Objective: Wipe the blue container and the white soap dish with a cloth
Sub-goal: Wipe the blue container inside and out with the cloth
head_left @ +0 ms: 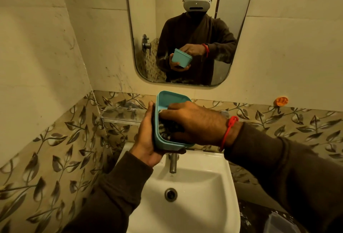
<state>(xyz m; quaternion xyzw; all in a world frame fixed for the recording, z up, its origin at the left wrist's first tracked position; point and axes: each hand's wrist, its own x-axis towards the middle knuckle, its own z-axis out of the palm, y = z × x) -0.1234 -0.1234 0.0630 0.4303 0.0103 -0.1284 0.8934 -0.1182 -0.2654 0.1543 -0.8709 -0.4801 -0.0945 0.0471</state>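
Meanwhile, left hand (148, 136) cups light, rigid blue container (163, 102) underneath; right hand (194, 121) presses soft cloth (166, 132) inside; soap dish unseen.

Container held above the sink, below the mirror

Left hand (148, 136) at the container's (167, 101) nine o'clock; right hand (194, 121) and cloth (167, 130) inside; tap (173, 164) at six

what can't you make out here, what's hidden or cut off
Head view, the only one:
- Cloth: mostly hidden inside the blue container under the right hand.
- Container's underside: covered by the left hand.
- White soap dish: cannot be made out.
- Tap: top hidden behind the container.
- Clear tub: cut off by the bottom edge.
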